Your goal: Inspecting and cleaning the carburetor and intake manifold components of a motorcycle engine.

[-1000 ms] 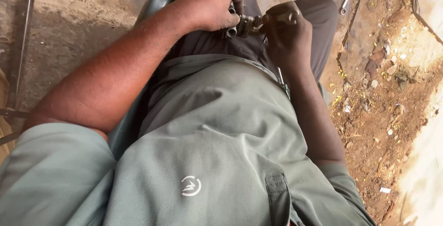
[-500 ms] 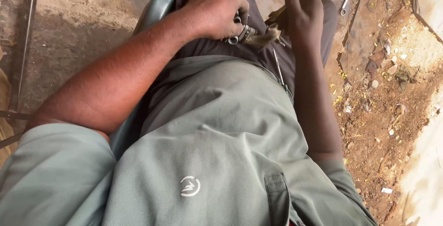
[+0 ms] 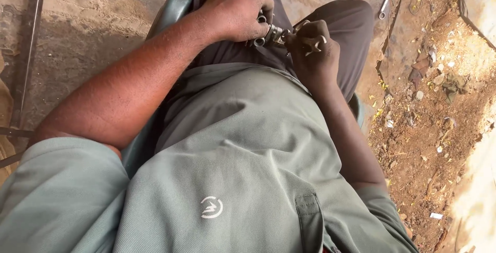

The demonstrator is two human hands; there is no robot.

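In the head view, a small metal part [image 3: 271, 33] is held over the lap, clamped by the left hand [image 3: 237, 10]. The right hand [image 3: 312, 51] is closed on a small tool [image 3: 312, 43] touching it.

No pkgs, signs or screens in my view. Only label-like mark I've got: small white round emblem [image 3: 212, 207] printed on chest of grey-green polo shirt [image 3: 248, 160], low centre of frame, just left of button placket.
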